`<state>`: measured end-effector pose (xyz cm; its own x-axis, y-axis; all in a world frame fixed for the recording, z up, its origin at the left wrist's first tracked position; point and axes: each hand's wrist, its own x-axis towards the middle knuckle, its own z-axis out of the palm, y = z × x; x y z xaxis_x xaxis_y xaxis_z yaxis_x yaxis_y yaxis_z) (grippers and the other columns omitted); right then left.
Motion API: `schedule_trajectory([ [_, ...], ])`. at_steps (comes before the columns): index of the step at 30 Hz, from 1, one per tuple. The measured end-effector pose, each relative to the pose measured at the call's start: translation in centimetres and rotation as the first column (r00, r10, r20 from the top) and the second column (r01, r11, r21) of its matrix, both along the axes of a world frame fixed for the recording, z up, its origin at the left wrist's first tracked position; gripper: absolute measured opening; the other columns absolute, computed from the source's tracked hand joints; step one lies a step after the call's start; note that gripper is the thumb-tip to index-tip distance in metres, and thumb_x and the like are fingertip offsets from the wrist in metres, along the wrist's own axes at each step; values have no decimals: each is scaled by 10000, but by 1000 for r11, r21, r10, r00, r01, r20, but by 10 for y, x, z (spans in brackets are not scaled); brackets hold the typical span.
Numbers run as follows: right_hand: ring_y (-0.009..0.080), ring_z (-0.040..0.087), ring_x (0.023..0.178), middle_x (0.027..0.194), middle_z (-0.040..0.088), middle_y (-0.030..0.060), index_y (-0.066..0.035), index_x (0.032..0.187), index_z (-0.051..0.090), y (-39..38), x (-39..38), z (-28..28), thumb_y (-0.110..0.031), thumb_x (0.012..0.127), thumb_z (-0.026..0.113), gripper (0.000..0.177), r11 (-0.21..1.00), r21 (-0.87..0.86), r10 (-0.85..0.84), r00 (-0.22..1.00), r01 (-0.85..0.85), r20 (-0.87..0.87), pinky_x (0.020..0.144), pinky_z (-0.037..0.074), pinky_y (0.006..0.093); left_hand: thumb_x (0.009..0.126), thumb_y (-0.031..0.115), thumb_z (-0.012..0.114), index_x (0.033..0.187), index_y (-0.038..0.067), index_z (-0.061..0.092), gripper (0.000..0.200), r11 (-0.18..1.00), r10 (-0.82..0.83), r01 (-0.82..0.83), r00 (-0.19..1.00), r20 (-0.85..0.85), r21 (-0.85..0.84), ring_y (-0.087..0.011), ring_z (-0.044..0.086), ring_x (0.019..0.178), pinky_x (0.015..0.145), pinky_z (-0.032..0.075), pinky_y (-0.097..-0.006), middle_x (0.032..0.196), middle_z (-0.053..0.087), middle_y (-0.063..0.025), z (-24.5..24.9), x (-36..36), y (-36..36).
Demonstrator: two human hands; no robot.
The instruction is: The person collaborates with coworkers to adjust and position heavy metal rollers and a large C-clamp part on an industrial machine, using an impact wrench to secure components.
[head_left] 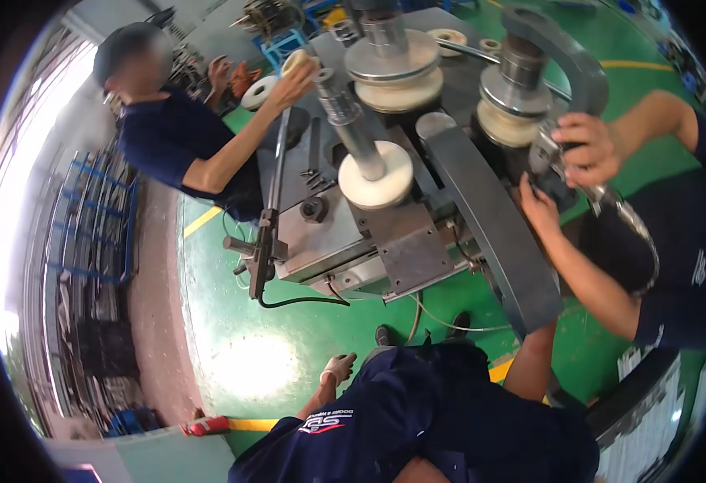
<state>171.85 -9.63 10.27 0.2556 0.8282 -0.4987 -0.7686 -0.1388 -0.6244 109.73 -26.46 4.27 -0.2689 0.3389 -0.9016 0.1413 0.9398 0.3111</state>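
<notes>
My left hand (338, 368) is low beside my torso, in a pale glove with dark fingertips. Its fingers look loosely apart, with no held thing visible. My right forearm (534, 354) reaches up behind the long dark machine arm (502, 233), which hides my right hand. Beyond stands the grey machine (409, 249), bearing a steel shaft (357, 145) with a white disc (377, 189) round its foot. Farther back are a larger steel-and-white roller (393, 72) and a smaller one (514, 101).
At left, a co-worker's hand (293, 78) grips a cream ring (295, 59) beside the shaft's top. At right, another person holds a metal hose-fed tool (544, 153). A blue rack (95, 209) stands left; a red extinguisher (206, 426) lies lower left.
</notes>
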Motion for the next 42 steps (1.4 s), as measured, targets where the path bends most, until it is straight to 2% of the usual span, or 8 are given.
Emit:
schedule_trajectory([
  [12, 321, 721, 1089, 1160, 742, 124, -46, 1113, 734, -10, 4, -46, -336, 1073, 658, 302, 938, -346, 53, 979, 19, 195, 910, 582, 469, 973, 471, 737, 1330, 20, 696, 577, 987, 158, -161, 970, 184, 7, -170, 611, 718, 620, 526, -344, 1046, 703, -57, -33, -26, -9],
  [17, 338, 724, 1090, 1155, 751, 119, -48, 1083, 746, -116, -30, -135, -349, 1066, 663, 313, 568, -820, 471, 846, -75, 250, 908, 581, 483, 1006, 490, 682, 1419, 6, 680, 636, 937, -296, 299, 954, -42, 180, -217, 694, 985, 793, 573, -357, 1259, 747, -114, -32, -51, 51],
  [19, 387, 731, 1118, 1166, 773, 156, -58, 1108, 750, -176, -84, -127, -374, 985, 708, 341, 210, -935, 949, -169, -285, 265, 918, 581, 519, 1011, 489, 687, 1410, 1, 682, 631, 946, -214, 200, 976, 31, 256, -214, 695, 972, 798, 572, -356, 1246, 750, -105, -32, -69, 64],
  [20, 411, 735, 1131, 1172, 784, 174, -64, 1120, 752, -207, -110, -125, -386, 945, 731, 368, 166, -966, 756, -603, -197, 253, 923, 582, 537, 1014, 488, 689, 1406, -2, 683, 628, 947, -180, 153, 981, 71, 284, -213, 696, 965, 800, 572, -355, 1239, 752, -101, -32, -78, 72],
  [21, 406, 736, 1107, 1156, 781, 174, -56, 1122, 748, -226, -133, -127, -384, 947, 730, 371, 170, -966, 744, -618, -193, 254, 906, 584, 535, 1016, 487, 691, 1402, -5, 684, 626, 942, -151, 110, 983, 109, 316, -211, 697, 959, 802, 571, -355, 1233, 753, -96, -32, -88, 85],
  [31, 352, 747, 864, 1003, 750, 167, 16, 1139, 712, -245, -231, -113, -357, 969, 723, 410, 250, -944, 967, 97, -217, 234, 740, 608, 517, 1026, 443, 693, 1354, 11, 727, 543, 716, -615, 581, 787, -46, 387, -233, 724, 1108, 986, 554, -377, 1251, 778, -131, -6, -141, 140],
  [36, 273, 724, 696, 890, 730, 121, -29, 1047, 710, -165, -224, -102, -344, 1020, 650, 322, 590, -796, 592, 743, -137, 311, 627, 571, 418, 1021, 520, 672, 1328, 109, 745, 518, 635, -623, 558, 779, -72, 535, -301, 730, 1195, 1008, 544, -407, 1213, 787, -167, -24, -121, 160],
  [42, 251, 726, 680, 931, 730, 119, -29, 1191, 640, -122, -243, -49, -332, 1011, 686, 355, 735, -667, 483, 783, -120, 392, 605, 579, 405, 1025, 439, 704, 1378, -19, 700, 577, 525, -737, 609, 674, -39, 594, -296, 705, 1256, 1077, 521, -385, 1323, 755, -198, 58, -86, 166],
])
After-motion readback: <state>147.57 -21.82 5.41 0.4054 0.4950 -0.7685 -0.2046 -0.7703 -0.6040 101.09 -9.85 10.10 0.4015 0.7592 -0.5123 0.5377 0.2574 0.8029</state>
